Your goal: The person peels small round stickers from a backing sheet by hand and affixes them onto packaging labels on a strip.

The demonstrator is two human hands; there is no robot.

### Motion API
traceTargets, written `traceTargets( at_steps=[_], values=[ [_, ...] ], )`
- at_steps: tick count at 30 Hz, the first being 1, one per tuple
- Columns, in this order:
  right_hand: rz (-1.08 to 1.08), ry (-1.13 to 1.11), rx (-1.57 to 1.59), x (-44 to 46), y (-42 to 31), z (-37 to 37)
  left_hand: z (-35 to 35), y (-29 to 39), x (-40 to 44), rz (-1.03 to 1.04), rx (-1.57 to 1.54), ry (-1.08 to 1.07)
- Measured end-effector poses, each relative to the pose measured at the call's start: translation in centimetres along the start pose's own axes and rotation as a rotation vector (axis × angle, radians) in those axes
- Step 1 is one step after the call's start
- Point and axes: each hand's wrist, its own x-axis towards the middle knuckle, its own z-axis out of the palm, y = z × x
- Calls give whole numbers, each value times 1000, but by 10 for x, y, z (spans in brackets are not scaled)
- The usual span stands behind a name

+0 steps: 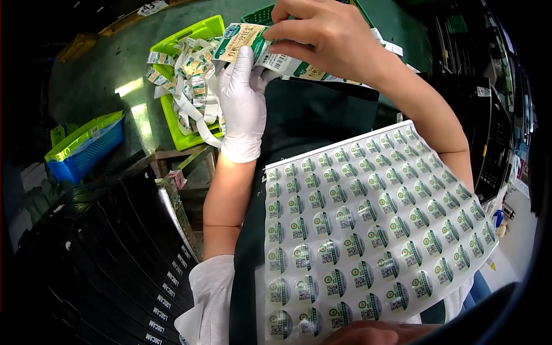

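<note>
My left hand (242,100), in a white glove, grips a strip of printed packaging labels (237,45) in cream and green, with the thumb on its front. The strip runs on to the right beneath my bare right hand (325,34). My right fingertips are bent together against the strip, beside the cream panel; whatever is between them is too small to make out. Nearer to me, a large sheet of round green-and-white stickers with QR codes (351,230) spreads over my apron and below my right forearm. What holds the sheet up is hidden.
A lime-green basket (168,112) with a tangle of similar label strips (195,72) stands beyond my left hand. Farther left is a blue and green crate (86,146). Stacked black crates (126,259) fill the lower left. Dark equipment (489,126) stands at right.
</note>
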Motion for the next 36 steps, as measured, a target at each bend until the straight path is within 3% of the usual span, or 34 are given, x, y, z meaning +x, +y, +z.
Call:
traceTargets(
  at_steps=[5,6,9,12,15,25,28,31,36],
  values=[
    [6,111,198,-3,13,8,1,0,-4,-58,12,-16],
    [151,214,364,-1,14,7,2,0,-4,-63,21,-8],
    [242,404,256,0,13,-3,0,0,-4,-79,24,-14],
    [-93,354,54,-2,14,1,6,3,-8,-83,13,-43],
    [-182,316,77,-4,19,8,3,3,-6,-104,23,-77],
    [-192,157,67,-11,19,8,10,6,-8,-68,-73,-4],
    [-227,12,35,-32,27,14,-4,1,-4,-85,-22,-32],
    [-90,112,178,-17,17,7,-8,5,-3,-80,147,-31],
    [300,31,88,-16,18,-6,-16,-3,2,-17,23,10]
  ],
)
